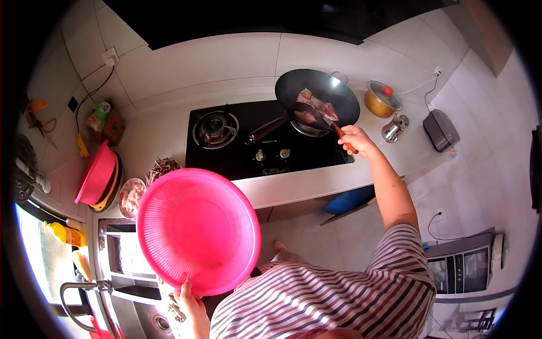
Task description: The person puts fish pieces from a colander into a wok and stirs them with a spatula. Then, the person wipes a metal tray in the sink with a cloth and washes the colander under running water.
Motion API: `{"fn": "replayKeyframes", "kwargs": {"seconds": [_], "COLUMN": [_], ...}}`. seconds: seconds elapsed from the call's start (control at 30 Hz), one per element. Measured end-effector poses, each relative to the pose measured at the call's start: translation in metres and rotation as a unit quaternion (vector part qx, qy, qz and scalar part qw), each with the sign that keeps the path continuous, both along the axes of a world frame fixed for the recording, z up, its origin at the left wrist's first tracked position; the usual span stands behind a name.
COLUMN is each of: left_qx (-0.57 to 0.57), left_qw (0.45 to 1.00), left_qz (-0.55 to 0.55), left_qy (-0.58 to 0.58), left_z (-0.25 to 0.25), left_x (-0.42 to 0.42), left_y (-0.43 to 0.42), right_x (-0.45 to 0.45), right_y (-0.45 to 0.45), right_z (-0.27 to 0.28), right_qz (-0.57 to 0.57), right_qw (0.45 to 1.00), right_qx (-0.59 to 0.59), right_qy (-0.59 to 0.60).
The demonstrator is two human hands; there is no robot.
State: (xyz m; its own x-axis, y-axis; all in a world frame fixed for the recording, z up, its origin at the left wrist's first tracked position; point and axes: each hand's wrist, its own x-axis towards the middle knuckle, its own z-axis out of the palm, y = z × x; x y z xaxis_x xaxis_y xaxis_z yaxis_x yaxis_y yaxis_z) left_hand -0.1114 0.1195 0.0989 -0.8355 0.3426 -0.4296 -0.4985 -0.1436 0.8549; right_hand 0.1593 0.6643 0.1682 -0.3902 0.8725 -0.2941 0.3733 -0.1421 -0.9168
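Observation:
A pink plastic basket is tilted so that its inside faces the camera. My left hand is closed on its lower rim, thumb inside. My right hand is wrapped round the wooden handle of a spatula, whose blade reaches into a dark wok. Several pieces of meat lie in the wok around the blade. The wok sits on the right burner of the black gas stove, its long handle pointing left.
The left burner bears no pan. Right of the wok stand a lidded yellow pot, a metal moka pot and a dark appliance. A bowl, thin brown sticks and another pink basket are left, above the sink.

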Motion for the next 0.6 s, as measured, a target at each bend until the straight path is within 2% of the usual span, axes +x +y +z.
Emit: {"fn": "replayKeyframes", "kwargs": {"seconds": [0.13, 0.23, 0.27, 0.33, 0.53, 0.6], "left_qx": [0.000, 0.014, 0.013, 0.013, -0.017, -0.016], "left_qw": [1.000, 1.000, 1.000, 1.000, 0.999, 1.000], "left_qz": [-0.005, -0.007, -0.005, -0.002, 0.030, 0.011], "left_qy": [0.007, 0.001, 0.000, 0.003, -0.007, -0.014], "left_z": [-0.001, 0.002, 0.004, 0.004, 0.007, 0.007], "left_x": [0.001, 0.003, 0.004, 0.005, 0.013, 0.015], "left_y": [0.003, 0.009, 0.012, 0.013, 0.011, 0.007], "right_x": [-0.012, -0.025, -0.032, -0.045, -0.073, -0.067], "right_y": [-0.002, 0.016, 0.028, 0.051, 0.055, 0.051], "right_z": [0.008, 0.007, 0.002, -0.007, -0.020, -0.014], "right_qz": [-0.009, -0.078, -0.079, -0.061, -0.062, -0.018], "right_qw": [0.994, 0.991, 0.991, 0.994, 0.994, 0.996], "right_qx": [0.087, 0.090, 0.091, 0.036, -0.005, 0.085], "right_qy": [-0.069, 0.057, 0.060, 0.079, 0.090, 0.021]}}
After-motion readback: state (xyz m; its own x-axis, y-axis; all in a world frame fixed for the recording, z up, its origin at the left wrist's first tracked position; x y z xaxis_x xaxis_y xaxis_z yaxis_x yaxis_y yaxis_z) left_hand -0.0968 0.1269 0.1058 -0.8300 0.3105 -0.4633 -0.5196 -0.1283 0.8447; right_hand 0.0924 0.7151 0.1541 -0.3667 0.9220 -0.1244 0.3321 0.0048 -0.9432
